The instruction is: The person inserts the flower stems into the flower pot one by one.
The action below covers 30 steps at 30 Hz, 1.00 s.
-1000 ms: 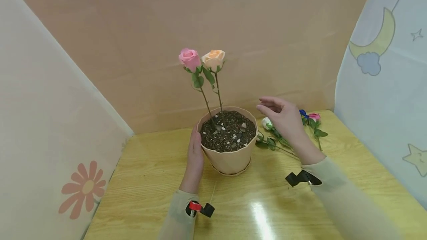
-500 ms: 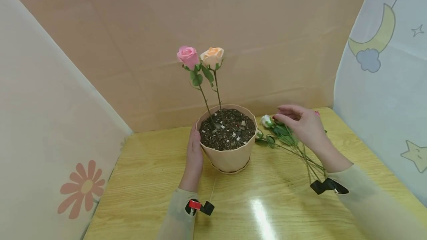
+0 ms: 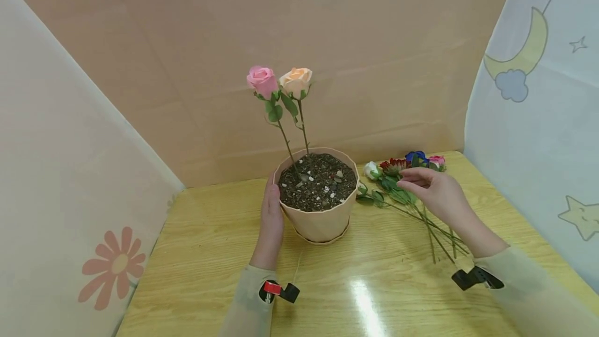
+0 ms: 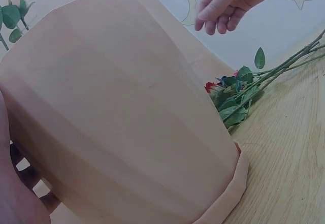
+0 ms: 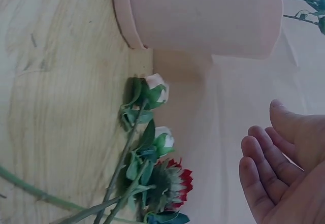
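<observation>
A peach flowerpot (image 3: 320, 225) full of dark soil stands on the table, holding an upright pink rose (image 3: 263, 81) and a pale orange rose (image 3: 296, 83). My left hand (image 3: 271, 220) rests along the pot's left side, thumb near the rim; its fingers are partly hidden behind the pot (image 4: 117, 107). Right of the pot, my right hand (image 3: 442, 196) hovers over loose flowers, fingers loosely bent and nothing in them. Beneath it lie a white rose (image 3: 372, 170), a red flower (image 5: 184, 183), a blue flower (image 3: 416, 158) and another pink rose (image 3: 437, 160).
A second pale rose (image 5: 158, 89) lies close to the pot's base. Stems of the loose flowers cross on the wooden table (image 3: 210, 254). A peach backdrop (image 3: 388, 66) rises right behind the pot, with pale side panels (image 3: 529, 134) at left and right.
My right hand has moved right and a little down, away from the pot, and the red and blue flowers now show more. My left hand stays against the pot.
</observation>
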Available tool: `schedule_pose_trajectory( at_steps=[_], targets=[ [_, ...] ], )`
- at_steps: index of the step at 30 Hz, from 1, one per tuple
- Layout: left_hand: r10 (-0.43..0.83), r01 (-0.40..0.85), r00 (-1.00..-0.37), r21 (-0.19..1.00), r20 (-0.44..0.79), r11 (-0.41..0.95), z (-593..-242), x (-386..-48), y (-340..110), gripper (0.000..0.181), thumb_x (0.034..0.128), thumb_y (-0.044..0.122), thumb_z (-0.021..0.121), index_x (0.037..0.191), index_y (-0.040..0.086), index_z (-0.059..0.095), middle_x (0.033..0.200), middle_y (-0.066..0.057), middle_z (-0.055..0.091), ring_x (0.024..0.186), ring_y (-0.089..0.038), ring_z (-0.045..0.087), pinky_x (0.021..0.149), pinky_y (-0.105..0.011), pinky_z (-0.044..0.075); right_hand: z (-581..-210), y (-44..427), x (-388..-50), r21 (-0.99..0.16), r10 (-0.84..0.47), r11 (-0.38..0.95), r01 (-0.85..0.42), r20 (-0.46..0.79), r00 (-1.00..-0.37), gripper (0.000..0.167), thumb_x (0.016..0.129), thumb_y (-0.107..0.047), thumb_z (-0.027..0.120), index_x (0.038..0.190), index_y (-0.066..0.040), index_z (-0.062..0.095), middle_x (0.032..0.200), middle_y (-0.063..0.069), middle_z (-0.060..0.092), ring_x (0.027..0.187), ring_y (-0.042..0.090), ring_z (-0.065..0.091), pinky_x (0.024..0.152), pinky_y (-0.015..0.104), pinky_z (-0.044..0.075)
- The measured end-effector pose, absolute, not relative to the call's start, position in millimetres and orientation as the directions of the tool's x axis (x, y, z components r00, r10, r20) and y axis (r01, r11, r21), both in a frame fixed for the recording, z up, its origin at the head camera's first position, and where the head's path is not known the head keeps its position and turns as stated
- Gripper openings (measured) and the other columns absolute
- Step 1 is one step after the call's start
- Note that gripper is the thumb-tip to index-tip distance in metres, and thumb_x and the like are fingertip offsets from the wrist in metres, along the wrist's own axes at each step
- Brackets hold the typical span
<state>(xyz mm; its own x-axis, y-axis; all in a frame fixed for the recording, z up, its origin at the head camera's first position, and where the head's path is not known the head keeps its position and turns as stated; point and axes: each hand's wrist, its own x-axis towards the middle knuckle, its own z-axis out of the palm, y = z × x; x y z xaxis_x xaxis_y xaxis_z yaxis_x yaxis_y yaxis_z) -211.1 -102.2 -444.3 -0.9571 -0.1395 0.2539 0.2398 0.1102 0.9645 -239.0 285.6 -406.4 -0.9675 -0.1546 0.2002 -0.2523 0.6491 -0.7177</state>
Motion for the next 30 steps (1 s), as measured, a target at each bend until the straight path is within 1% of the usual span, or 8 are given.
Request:
schedule_pose_trajectory(
  at_steps=[2,5,12,15,19,25,30],
  targets=[
    [-0.14,0.237,-0.957,0.965,0.252,0.115,-445,-210,-102,0.06,0.1222,0.045,0.027,0.178,0.024,0.024,0.182,-0.003,0.021,0.167,-0.029,0.015,0.132,-0.063,0.013,-411,287,-238,-0.715,-0.168,0.654,-0.249,0.184,-0.969,0.049,0.109,-0.044,0.072,0.143,-0.009,0.074,0.128,0.016,0.078,0.11,0.036,0.075,0.09,0.057,0.059],
    [-0.145,0.227,-0.959,0.967,0.243,0.117,-445,-209,-102,0.061,0.1219,0.047,0.028,0.178,0.024,0.024,0.182,-0.001,0.022,0.167,-0.027,0.016,0.133,-0.061,0.013,-417,291,-238,-0.71,-0.18,0.661,-0.243,0.164,-0.97,0.049,0.11,-0.043,0.071,0.144,-0.007,0.073,0.129,0.017,0.077,0.111,0.038,0.074,0.091,0.06,0.059],
    [-0.145,0.213,-0.963,0.972,0.226,0.101,-447,-208,-102,0.06,0.1222,0.047,0.027,0.178,0.026,0.021,0.182,0.002,0.021,0.167,-0.025,0.016,0.133,-0.059,0.013,-432,303,-241,-0.679,-0.206,0.693,-0.241,0.134,-0.969,0.049,0.111,-0.04,0.071,0.143,-0.003,0.073,0.126,0.019,0.077,0.107,0.038,0.075,0.086,0.058,0.06],
    [-0.152,0.209,-0.963,0.973,0.222,0.1,-447,-208,-103,0.063,0.1219,0.048,0.028,0.179,0.022,0.02,0.182,-0.002,0.019,0.168,-0.028,0.014,0.133,-0.06,0.012,-440,307,-243,-0.674,-0.208,0.704,-0.222,0.102,-0.973,0.052,0.111,-0.042,0.071,0.144,-0.002,0.072,0.13,0.021,0.076,0.109,0.039,0.074,0.087,0.059,0.06],
    [-0.158,0.205,-0.963,0.974,0.219,0.097,-446,-207,-103,0.067,0.1214,0.051,0.027,0.179,0.018,0.019,0.183,-0.005,0.017,0.168,-0.029,0.012,0.134,-0.059,0.011,-450,312,-244,-0.667,-0.211,0.717,-0.2,0.066,-0.975,0.054,0.111,-0.042,0.07,0.146,-0.001,0.07,0.136,0.023,0.073,0.115,0.042,0.072,0.092,0.061,0.059],
    [-0.158,0.197,-0.965,0.976,0.21,0.096,-446,-210,-103,0.064,0.1217,0.049,0.028,0.179,0.021,0.021,0.183,-0.003,0.019,0.168,-0.029,0.013,0.133,-0.061,0.011,-465,320,-251,-0.655,-0.215,0.726,-0.209,0.073,-0.974,0.049,0.111,-0.038,0.072,0.142,0.0,0.072,0.132,0.023,0.075,0.111,0.041,0.074,0.091,0.062,0.059],
    [-0.154,0.192,-0.967,0.977,0.205,0.093,-445,-211,-103,0.061,0.122,0.046,0.028,0.179,0.024,0.022,0.183,-0.002,0.019,0.168,-0.03,0.013,0.133,-0.062,0.01,-477,324,-259,-0.648,-0.21,0.729,-0.22,0.094,-0.973,0.048,0.109,-0.039,0.075,0.139,-0.001,0.075,0.127,0.02,0.077,0.106,0.037,0.075,0.089,0.06,0.06]
  ],
)
